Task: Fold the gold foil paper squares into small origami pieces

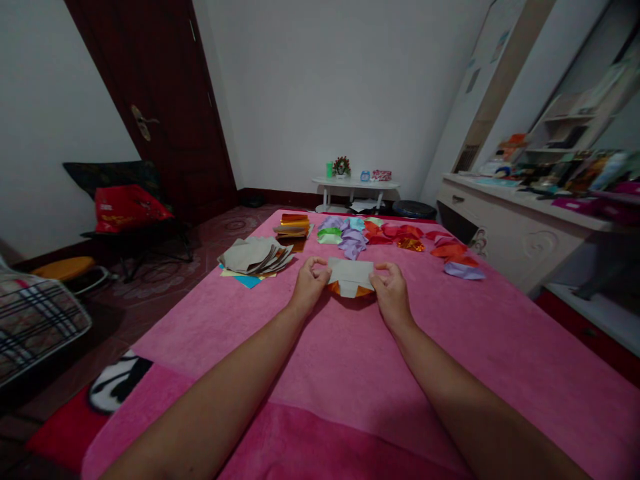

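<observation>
Between my two hands is a partly folded sheet of paper [350,272], grey on its upper face with shiny gold-orange showing along the lower folds. My left hand [312,281] pinches its left edge between thumb and fingers. On the opposite edge, my right hand [392,288] grips it the same way. The paper is held just above the pink cloth [345,353]. To the left lies a loose stack of grey sheets [255,256], with blue and yellow sheets [250,279] poking out beneath it. Behind that sits a pile of gold foil paper [294,227].
Folded paper pieces in purple [353,243], green [330,236], red [385,233] and orange [449,250] lie across the far side of the cloth. A small white table [356,183] stands by the wall. A cluttered dresser [520,220] is on the right, a chair with a red bag [129,208] on the left.
</observation>
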A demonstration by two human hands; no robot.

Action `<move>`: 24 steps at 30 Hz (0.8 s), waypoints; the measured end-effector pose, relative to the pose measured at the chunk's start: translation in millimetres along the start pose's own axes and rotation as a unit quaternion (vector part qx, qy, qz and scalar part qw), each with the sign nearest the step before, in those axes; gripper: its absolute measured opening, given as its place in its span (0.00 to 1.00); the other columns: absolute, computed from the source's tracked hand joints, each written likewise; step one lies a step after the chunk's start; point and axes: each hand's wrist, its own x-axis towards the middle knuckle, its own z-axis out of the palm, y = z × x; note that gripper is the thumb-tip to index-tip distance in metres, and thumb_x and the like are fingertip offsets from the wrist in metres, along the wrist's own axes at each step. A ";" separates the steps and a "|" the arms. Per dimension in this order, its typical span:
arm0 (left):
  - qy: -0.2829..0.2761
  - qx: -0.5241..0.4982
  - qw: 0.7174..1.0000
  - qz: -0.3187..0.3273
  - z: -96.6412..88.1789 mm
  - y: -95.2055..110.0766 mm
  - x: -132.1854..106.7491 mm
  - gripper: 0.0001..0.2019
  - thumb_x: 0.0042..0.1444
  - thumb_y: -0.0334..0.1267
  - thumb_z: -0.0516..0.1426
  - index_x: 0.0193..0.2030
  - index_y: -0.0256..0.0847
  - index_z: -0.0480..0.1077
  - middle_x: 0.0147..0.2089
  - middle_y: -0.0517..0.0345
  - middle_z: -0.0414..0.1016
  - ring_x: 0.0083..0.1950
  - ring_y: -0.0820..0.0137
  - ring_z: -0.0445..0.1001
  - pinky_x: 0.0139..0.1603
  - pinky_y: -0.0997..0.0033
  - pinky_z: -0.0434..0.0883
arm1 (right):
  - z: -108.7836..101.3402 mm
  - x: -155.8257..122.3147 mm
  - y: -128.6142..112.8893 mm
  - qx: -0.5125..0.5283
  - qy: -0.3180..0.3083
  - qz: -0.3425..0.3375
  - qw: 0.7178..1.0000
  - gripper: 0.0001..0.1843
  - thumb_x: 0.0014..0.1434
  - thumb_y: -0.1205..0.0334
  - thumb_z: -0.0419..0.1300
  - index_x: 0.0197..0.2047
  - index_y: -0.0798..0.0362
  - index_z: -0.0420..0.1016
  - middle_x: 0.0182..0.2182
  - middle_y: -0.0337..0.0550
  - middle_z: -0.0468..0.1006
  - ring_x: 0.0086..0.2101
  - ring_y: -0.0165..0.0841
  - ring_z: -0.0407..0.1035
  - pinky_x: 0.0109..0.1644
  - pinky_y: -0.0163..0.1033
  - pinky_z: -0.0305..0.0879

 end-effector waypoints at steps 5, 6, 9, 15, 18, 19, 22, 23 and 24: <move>-0.026 0.065 0.998 0.009 -0.7 1.1 -1.2 0.04 0.49 0.31 0.54 0.25 0.35 0.67 0.20 0.65 0.66 0.21 0.81 0.62 0.24 0.82 0.58 | 2.2 1.7 2.9 -0.012 -0.003 -0.008 1.000 0.07 0.54 0.58 0.52 0.35 0.50 0.68 0.24 0.36 0.75 0.23 0.32 0.69 0.27 0.33 0.64; -0.036 0.084 0.996 0.005 -0.6 1.4 -1.8 0.06 0.50 0.29 0.53 0.24 0.34 0.69 0.20 0.63 0.68 0.22 0.79 0.64 0.25 0.81 0.60 | 2.5 1.8 3.2 -0.018 -0.006 -0.009 1.000 0.08 0.54 0.59 0.51 0.34 0.51 0.69 0.25 0.36 0.76 0.24 0.32 0.69 0.27 0.33 0.64; -0.057 0.152 0.987 -0.004 -1.4 2.2 -3.2 0.11 0.50 0.26 0.51 0.30 0.32 0.76 0.23 0.58 0.74 0.24 0.75 0.69 0.27 0.78 0.65 | 2.1 1.8 3.1 -0.049 -0.021 -0.015 0.998 0.11 0.52 0.62 0.51 0.34 0.53 0.73 0.27 0.39 0.77 0.27 0.32 0.71 0.30 0.34 0.65; -0.112 0.301 0.947 0.000 -14.6 4.6 -2.3 0.11 0.48 0.29 0.57 0.38 0.37 0.79 0.36 0.53 0.81 0.35 0.67 0.76 0.38 0.71 0.70 | -1.4 3.6 -0.4 -0.129 -0.093 -0.035 0.987 0.15 0.50 0.69 0.51 0.33 0.54 0.79 0.32 0.43 0.81 0.33 0.35 0.74 0.40 0.39 0.67; -0.152 0.350 0.924 -0.004 -22.1 9.3 -1.2 0.11 0.48 0.32 0.59 0.38 0.41 0.79 0.34 0.54 0.81 0.34 0.66 0.76 0.37 0.70 0.70 | -3.1 4.6 -2.4 -0.161 -0.125 -0.042 0.978 0.16 0.50 0.72 0.51 0.33 0.52 0.80 0.33 0.42 0.81 0.35 0.35 0.74 0.43 0.40 0.67; -0.163 0.364 0.917 -0.005 -23.6 11.8 -0.8 0.11 0.48 0.33 0.60 0.38 0.42 0.80 0.34 0.55 0.81 0.34 0.66 0.75 0.37 0.70 0.69 | -3.8 4.3 -3.2 -0.173 -0.136 -0.046 0.974 0.16 0.50 0.72 0.52 0.33 0.51 0.80 0.33 0.42 0.80 0.35 0.35 0.73 0.43 0.41 0.66; -0.202 0.445 0.872 0.027 -25.5 21.7 0.1 0.10 0.48 0.35 0.61 0.39 0.44 0.79 0.34 0.56 0.79 0.35 0.66 0.74 0.39 0.67 0.69 | -6.3 1.1 -6.9 -0.253 -0.166 -0.079 0.950 0.17 0.50 0.73 0.53 0.34 0.48 0.81 0.33 0.42 0.77 0.34 0.35 0.71 0.41 0.41 0.66; -0.214 0.480 0.848 0.061 -25.7 25.4 0.5 0.10 0.49 0.36 0.62 0.39 0.44 0.79 0.35 0.55 0.78 0.37 0.65 0.73 0.40 0.66 0.69 | -7.4 -0.5 -8.2 -0.289 -0.168 -0.099 0.937 0.17 0.51 0.73 0.53 0.35 0.48 0.81 0.34 0.43 0.75 0.36 0.35 0.70 0.41 0.41 0.66; -0.224 0.499 0.831 0.100 -25.8 29.1 0.9 0.09 0.49 0.36 0.62 0.39 0.44 0.79 0.38 0.54 0.77 0.41 0.63 0.73 0.43 0.64 0.69 | -8.6 -2.1 -9.6 -0.311 -0.165 -0.120 0.928 0.17 0.52 0.73 0.54 0.36 0.48 0.81 0.36 0.44 0.74 0.38 0.36 0.69 0.42 0.42 0.66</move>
